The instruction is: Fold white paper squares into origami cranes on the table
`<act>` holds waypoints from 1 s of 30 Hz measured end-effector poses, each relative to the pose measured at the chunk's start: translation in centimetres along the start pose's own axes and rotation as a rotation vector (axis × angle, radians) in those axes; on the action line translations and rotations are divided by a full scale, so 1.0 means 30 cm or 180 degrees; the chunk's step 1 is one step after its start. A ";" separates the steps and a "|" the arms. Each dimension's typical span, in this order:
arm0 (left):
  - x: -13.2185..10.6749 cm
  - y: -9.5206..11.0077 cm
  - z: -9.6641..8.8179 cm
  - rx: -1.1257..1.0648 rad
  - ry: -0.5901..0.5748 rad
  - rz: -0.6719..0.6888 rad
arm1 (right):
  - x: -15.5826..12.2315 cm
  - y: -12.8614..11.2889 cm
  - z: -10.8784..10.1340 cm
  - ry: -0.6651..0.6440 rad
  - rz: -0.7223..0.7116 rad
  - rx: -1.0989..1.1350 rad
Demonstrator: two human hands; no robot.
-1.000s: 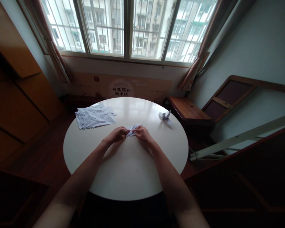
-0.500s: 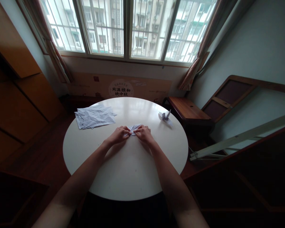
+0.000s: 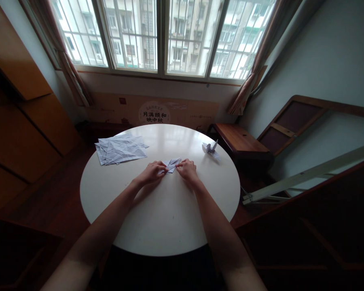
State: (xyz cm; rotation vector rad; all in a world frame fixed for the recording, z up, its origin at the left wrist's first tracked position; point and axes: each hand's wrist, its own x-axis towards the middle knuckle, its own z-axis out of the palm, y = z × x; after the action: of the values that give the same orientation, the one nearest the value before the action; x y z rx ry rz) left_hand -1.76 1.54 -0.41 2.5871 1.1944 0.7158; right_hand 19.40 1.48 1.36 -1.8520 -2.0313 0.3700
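A small folded sheet of paper [image 3: 172,165] lies on the white round table [image 3: 170,226], between my two hands. My left hand [image 3: 154,170] is closed on its left end, fingertips pressing the paper near the tabletop. On the other side, my right hand [image 3: 187,169] pinches the paper's right edge between thumb and fingers. Part of the paper is hidden under the fingers. To the right stands a folded paper crane [image 3: 211,149] with raised points.
A stack of creased paper sheets [image 3: 121,148] lies at the table's back left. Beyond the table's right edge stands a low wooden bench [image 3: 238,139]. A barred window [image 3: 182,40] and a printed banner [image 3: 197,109] are behind the table.
My right hand has shifted slightly right, from the paper's middle to its right edge, uncovering more of the folded paper. The left hand stays nearly in place.
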 end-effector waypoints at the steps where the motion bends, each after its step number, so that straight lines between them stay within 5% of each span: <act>1: 0.000 0.000 0.000 0.0005 -0.0003 -0.0004 | 0.000 0.000 0.000 -0.0004 0.0000 -0.0008; 8: 0.003 -0.001 0.001 0.0020 -0.0023 0.0004 | 0.003 0.014 0.000 0.0090 0.0182 -0.0095; 16: 0.000 0.013 -0.011 -0.0160 0.0011 0.0135 | 0.012 0.018 0.011 0.0476 -0.0197 0.0044; 20: 0.001 0.014 -0.010 -0.0297 0.0011 0.0207 | 0.002 0.016 0.021 0.0208 -0.0375 -0.0040; 30: 0.004 0.016 -0.009 -0.0278 -0.0001 0.0137 | 0.001 0.020 -0.002 0.0172 0.0366 -0.0097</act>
State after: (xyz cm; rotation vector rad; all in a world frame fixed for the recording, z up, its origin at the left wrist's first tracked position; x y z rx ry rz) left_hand -1.52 1.32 0.03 2.5479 1.0854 0.7589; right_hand 19.96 1.58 1.16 -1.9808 -1.9107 0.3178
